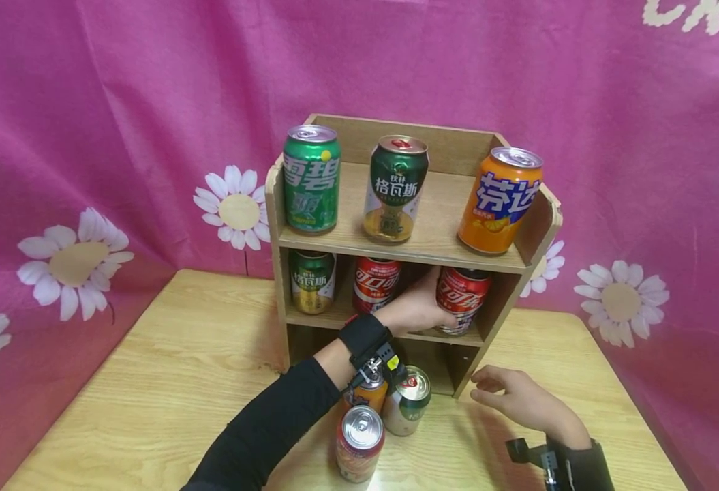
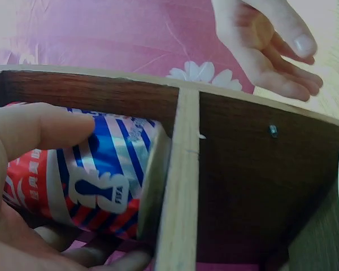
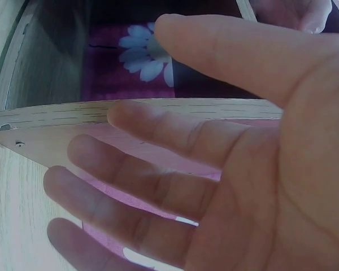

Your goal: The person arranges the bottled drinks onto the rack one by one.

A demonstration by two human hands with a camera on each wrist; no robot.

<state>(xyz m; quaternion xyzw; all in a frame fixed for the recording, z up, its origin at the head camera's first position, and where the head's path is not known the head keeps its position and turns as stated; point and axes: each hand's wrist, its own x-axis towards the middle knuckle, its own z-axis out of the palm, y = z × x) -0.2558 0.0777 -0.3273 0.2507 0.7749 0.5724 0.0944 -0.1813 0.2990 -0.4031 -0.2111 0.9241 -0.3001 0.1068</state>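
My left hand [image 1: 417, 307] reaches into the middle shelf and grips a red cola can [image 1: 462, 300] at its right end. In the left wrist view the thumb lies across the can's striped blue band [image 2: 110, 149], fingers curled behind it, and the can's base is right at the shelf board [image 2: 181, 169]. My right hand [image 1: 521, 399] hovers beside the shelf's lower right side, fingers loosely spread and holding nothing. Another red cola can [image 1: 376, 283] and a green-and-gold kvass can [image 1: 313, 283] stand on the same shelf, left of the hand.
The wooden shelf unit [image 1: 396, 256] carries a green can [image 1: 311, 181], a kvass can [image 1: 396, 191] and an orange can [image 1: 500, 201] on top. In front on the table [image 1: 150, 382] stand a red can [image 1: 360, 443], a white-and-green can [image 1: 407, 402] and an orange can [image 1: 368, 394], partly behind my left wrist.
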